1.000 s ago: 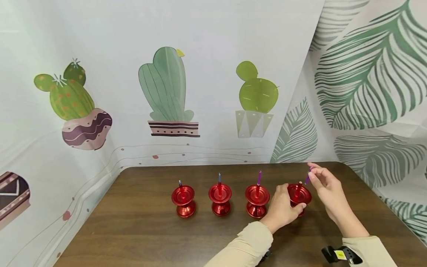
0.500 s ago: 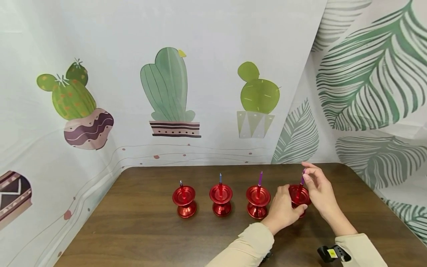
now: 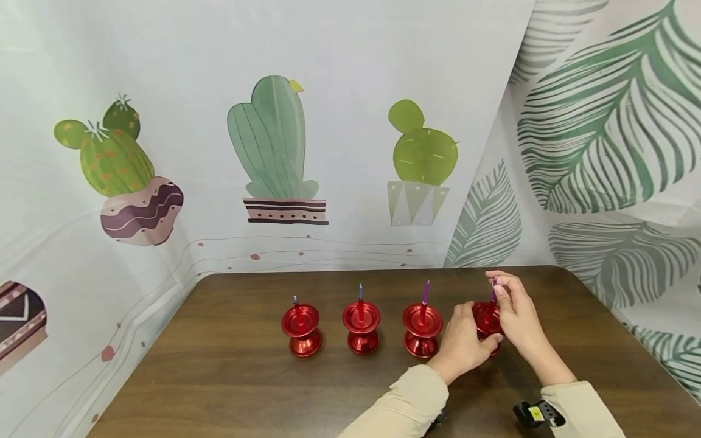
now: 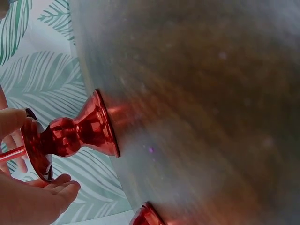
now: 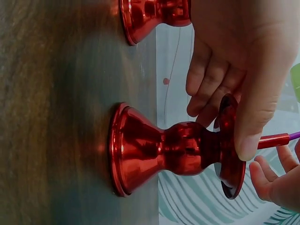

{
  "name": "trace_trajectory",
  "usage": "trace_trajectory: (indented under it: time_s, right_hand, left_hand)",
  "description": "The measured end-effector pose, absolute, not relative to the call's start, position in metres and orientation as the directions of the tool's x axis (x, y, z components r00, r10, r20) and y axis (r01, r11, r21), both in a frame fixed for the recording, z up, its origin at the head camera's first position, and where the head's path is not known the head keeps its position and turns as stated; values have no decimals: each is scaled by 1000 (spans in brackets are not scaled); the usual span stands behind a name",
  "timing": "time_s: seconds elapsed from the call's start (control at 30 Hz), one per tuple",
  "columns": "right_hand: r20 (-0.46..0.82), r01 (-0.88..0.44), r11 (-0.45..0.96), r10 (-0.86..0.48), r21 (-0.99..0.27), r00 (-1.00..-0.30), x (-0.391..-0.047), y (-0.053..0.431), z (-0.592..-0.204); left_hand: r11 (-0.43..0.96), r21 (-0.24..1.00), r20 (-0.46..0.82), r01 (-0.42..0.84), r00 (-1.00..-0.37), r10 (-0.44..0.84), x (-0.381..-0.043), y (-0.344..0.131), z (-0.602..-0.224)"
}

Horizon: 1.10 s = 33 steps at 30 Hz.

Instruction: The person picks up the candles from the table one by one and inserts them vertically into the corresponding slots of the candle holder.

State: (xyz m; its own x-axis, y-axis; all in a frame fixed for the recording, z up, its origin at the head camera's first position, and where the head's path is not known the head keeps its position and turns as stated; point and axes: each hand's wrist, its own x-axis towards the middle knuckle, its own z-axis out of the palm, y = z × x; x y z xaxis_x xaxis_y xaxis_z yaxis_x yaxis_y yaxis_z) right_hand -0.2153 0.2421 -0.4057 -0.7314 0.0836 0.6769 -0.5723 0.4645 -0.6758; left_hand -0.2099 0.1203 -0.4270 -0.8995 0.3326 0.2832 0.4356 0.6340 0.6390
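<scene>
My left hand grips the rim of the rightmost red candle holder, thumb on the near side. That holder stands upright on its flared foot. My right hand pinches a thin purple candle between thumb and fingers. In the right wrist view the candle's purple shaft meets the top of the holder's red centre tube; how deep it sits cannot be seen. Part of the dish is hidden behind both hands.
To the left, three matching red holders stand in a row: one with a purple candle, one with a blue candle, one with a short bluish candle. They share the brown wooden table. A printed cloth hangs behind.
My right hand has moved left and brought the purple candle from beside the rightmost holder onto the top of its tube. My left hand has kept its hold on the rim.
</scene>
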Motion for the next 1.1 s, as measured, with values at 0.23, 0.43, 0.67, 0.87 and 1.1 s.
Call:
trace_trajectory:
  time_s: [0.23, 0.43, 0.67, 0.87, 1.1]
  right_hand:
    - [650, -550, 460, 82, -697, -756, -212, 243, -406]
    - [715, -591, 519, 57, -617, -697, -217, 241, -409]
    - [693, -558, 541, 65, -629, -718, -216, 242, -410]
    - [720, -545, 576, 112, -609, -685, -212, 235, -409]
    - [697, -409, 700, 178, -586, -695, -201, 229, -405]
  left_hand:
    - [630, 648, 271, 427, -903, 333, -209, 118, -425]
    - [641, 633, 282, 435, -900, 333, -210, 117, -425]
    - [634, 637, 286, 439, -898, 334, -210, 117, -425]
    - [623, 621, 318, 476, -879, 354, -210, 117, -428]
    - [635, 653, 223, 413, -906, 360, -202, 116, -426]
